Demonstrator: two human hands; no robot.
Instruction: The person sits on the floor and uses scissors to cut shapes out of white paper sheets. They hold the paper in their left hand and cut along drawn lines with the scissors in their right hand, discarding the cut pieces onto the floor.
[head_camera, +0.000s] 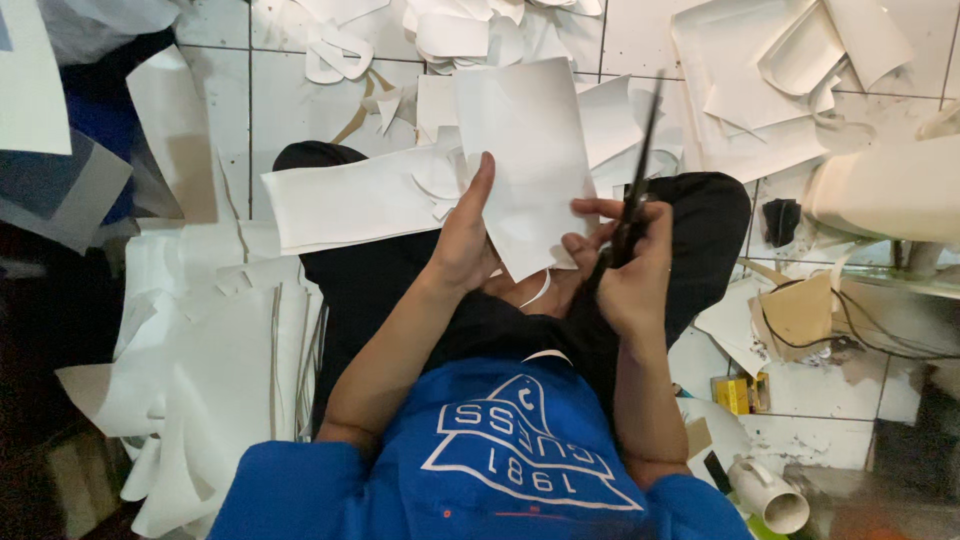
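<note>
Over the lap, left hand (462, 240) up with thumb sticking straight out, fingers pinching the lower edge of a white sheet (525, 160) held upright above the knees. Right hand (630, 265) beside it, forearm angled in, fingers curled tight through black scissors (635, 190), blades pointing up along the sheet's right edge. White offcuts (190, 380) piled on the tiled floor (225, 90).

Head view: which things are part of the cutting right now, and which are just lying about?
In use:
- left hand holding the white sheet
- right hand working the black scissors

Lying about:
- long white strip across the lap
- white offcuts on the tiled floor
- brown card piece
- small yellow box
</note>
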